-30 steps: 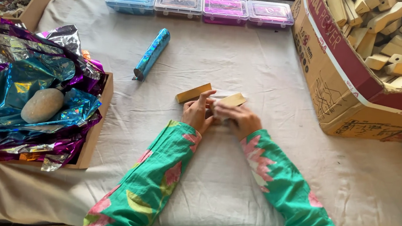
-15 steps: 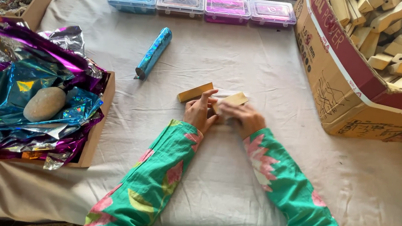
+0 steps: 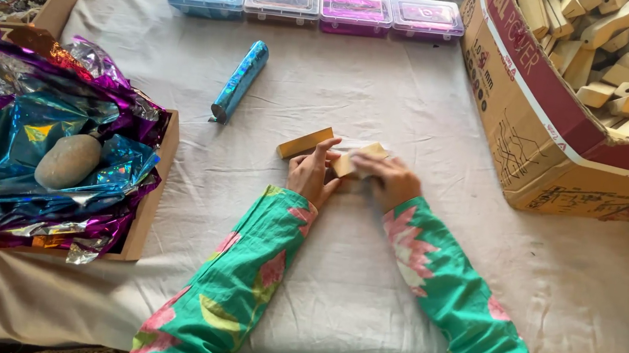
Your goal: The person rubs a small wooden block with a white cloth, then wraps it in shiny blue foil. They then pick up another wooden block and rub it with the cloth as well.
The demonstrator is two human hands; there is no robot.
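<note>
Partly hidden, a small wooden block [image 3: 359, 160] on white paper [image 3: 355, 143] is pinched between the left hand [image 3: 311, 175] and right hand [image 3: 390, 183], held close together at table centre; the grip beneath the fingers cannot be made out. A gold-wrapped block [image 3: 304, 143] is touched by the left fingertips. Beyond are catalogued a holographic foil roll [image 3: 240, 81], a cardboard box of wooden blocks [image 3: 552, 139], cut off at the edge, and crumpled foil sheets [image 3: 35, 163].

wood block [image 3: 359, 159] matt | foil sheets [image 3: 39, 132] glossy | tablecloth [image 3: 416, 101] cloth, matt
</note>
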